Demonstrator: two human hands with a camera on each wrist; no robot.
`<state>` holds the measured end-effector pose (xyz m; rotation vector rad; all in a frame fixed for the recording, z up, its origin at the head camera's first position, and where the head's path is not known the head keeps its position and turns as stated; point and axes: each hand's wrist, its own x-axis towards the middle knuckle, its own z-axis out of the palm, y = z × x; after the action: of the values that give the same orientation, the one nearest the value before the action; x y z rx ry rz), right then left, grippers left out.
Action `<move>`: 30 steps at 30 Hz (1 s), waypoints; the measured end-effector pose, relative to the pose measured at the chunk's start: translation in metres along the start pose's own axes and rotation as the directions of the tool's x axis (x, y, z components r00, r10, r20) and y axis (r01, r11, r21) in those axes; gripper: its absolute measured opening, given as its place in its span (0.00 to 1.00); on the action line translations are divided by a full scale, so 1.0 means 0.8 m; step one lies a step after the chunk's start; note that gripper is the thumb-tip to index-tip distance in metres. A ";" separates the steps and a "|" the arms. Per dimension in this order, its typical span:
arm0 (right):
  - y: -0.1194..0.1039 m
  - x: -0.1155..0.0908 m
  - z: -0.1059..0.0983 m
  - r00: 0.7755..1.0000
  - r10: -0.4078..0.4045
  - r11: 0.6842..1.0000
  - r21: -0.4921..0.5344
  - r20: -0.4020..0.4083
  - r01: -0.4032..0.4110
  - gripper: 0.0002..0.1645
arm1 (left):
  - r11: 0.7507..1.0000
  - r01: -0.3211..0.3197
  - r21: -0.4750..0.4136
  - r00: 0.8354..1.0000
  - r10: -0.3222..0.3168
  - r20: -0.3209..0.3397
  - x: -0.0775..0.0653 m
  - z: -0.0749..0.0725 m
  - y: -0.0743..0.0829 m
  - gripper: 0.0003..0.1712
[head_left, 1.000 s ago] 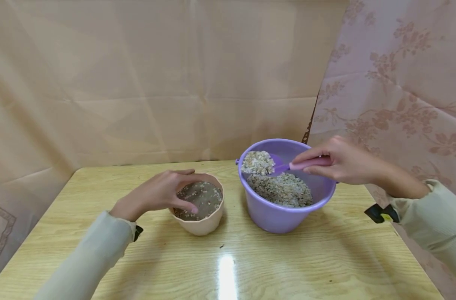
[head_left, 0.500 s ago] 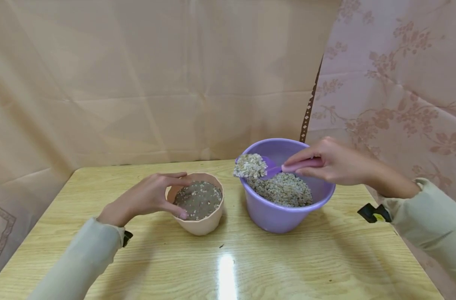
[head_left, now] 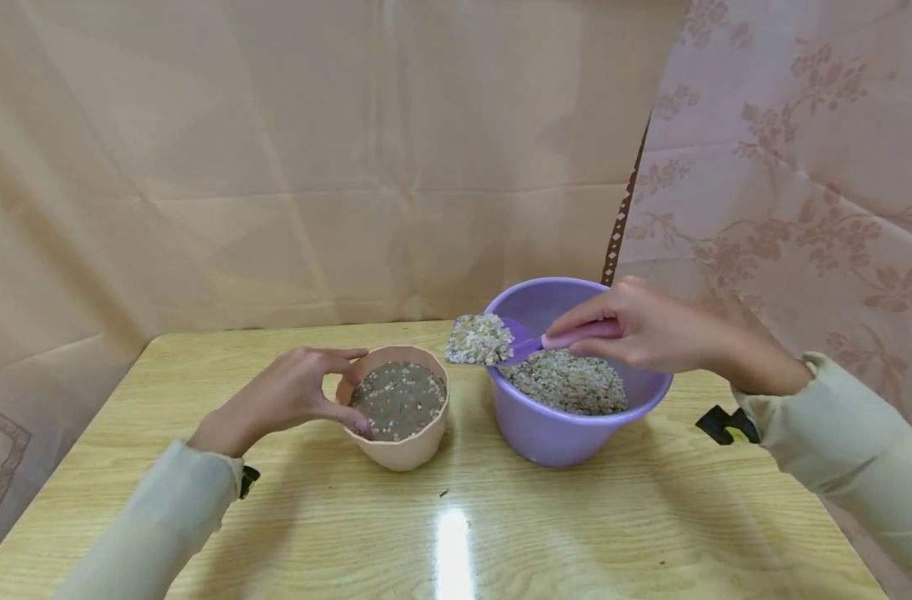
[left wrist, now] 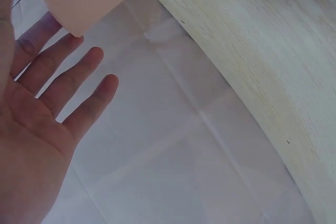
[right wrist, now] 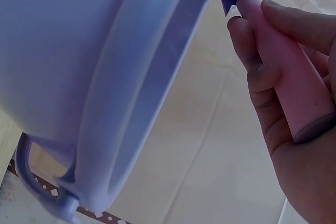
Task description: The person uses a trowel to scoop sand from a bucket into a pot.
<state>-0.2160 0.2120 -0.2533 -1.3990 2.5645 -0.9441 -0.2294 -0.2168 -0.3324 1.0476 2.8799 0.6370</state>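
Note:
In the head view my right hand (head_left: 643, 329) grips the pink handle of a small trowel (head_left: 585, 333) with a purple blade. A heap of pale gravel (head_left: 480, 339) lies on the blade, which reaches past the left rim of a lilac bucket (head_left: 553, 437). More gravel (head_left: 572, 385) lies inside the bucket. To its left stands a peach-coloured flower pot (head_left: 399, 456) with grey-brown soil (head_left: 399, 400) dotted with pale grains. My left hand (head_left: 287, 390) spreads thumb and fingers about the pot's left rim. The left wrist view shows its fingers (left wrist: 79, 80) fairly straight beside the pot.
Both containers stand on a wood-grain table (head_left: 366, 533), a narrow gap between them. Beige cloth (head_left: 396, 167) hangs behind, with floral cloth (head_left: 809, 192) at the right. A small dark fleck (head_left: 444, 493) lies in front of the pot.
My right hand has carried the loaded trowel left, from over the bucket to past its rim. My left hand has drawn back left from over the soil to the pot's rim.

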 end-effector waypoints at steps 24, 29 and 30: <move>-0.006 0.026 0.015 0.997 -0.065 0.998 -0.007 0.038 0.065 0.13 | 0.996 -0.061 0.058 0.997 0.064 -0.046 -0.009 0.000 -0.003 0.25; -0.010 0.035 0.020 0.996 -0.078 0.996 -0.046 0.033 0.079 0.12 | 0.995 -0.070 0.068 0.996 0.074 -0.055 -0.011 0.002 -0.004 0.25; -0.011 0.037 0.021 0.996 -0.077 0.995 -0.062 0.034 0.079 0.12 | 0.995 -0.072 0.069 0.996 0.076 -0.057 -0.011 0.002 -0.004 0.25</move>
<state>-0.2213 0.1775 -0.2553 -1.5283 2.5555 -0.8508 -0.2244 -0.2240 -0.3364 1.1683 2.9444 0.5887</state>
